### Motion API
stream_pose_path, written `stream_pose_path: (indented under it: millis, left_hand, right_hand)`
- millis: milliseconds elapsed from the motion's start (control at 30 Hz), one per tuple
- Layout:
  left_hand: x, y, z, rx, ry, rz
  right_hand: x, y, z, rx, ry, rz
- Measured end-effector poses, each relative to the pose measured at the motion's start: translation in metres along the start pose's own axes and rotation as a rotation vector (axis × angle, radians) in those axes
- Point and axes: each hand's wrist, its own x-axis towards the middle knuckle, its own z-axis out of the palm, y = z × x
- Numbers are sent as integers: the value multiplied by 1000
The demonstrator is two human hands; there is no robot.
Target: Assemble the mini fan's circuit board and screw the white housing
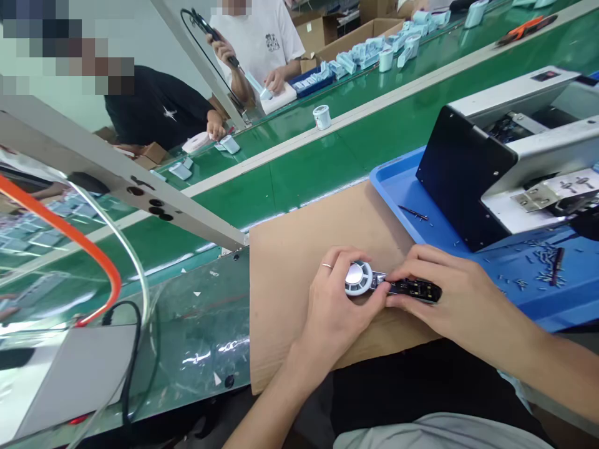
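Observation:
Low over a brown cardboard sheet (290, 274), both hands are closed on one small device. My left hand (334, 299) grips its round light-blue and white head (358, 278), the thumb lying along the near side. A ring is on one of this hand's fingers. My right hand (435, 287) pinches the dark, narrow circuit board (416, 289) that extends to the right from the round head. Fingertips of the two hands almost meet where head and board join. Part of the board is hidden behind the right fingers.
To the right, a blue tray (397, 181) holds scattered small screws (545, 259) and a black-and-silver machine (505, 168). Beyond runs a green conveyor (290, 187) with a light-blue cup-shaped part (322, 116). A metal post (187, 212) and orange hose (88, 243) stand left. Two co-workers sit opposite.

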Motion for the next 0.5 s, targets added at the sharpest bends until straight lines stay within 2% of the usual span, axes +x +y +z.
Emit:
stream_pose_path:
  millis: [200, 300, 400, 500]
  left_hand:
    - [3, -3, -10, 38, -66, -26]
    - [3, -5, -13, 28, -86, -25]
    - [1, -4, -14, 61, -87, -38]
    - [-6, -3, -12, 101, -20, -125]
  right_hand:
    - [-8, 18, -26, 78, -234, 28]
    - [-8, 20, -24, 80, -264, 96]
    - [-10, 17, -20, -9, -316, 42]
    - [-11, 10, -18, -27, -351, -9]
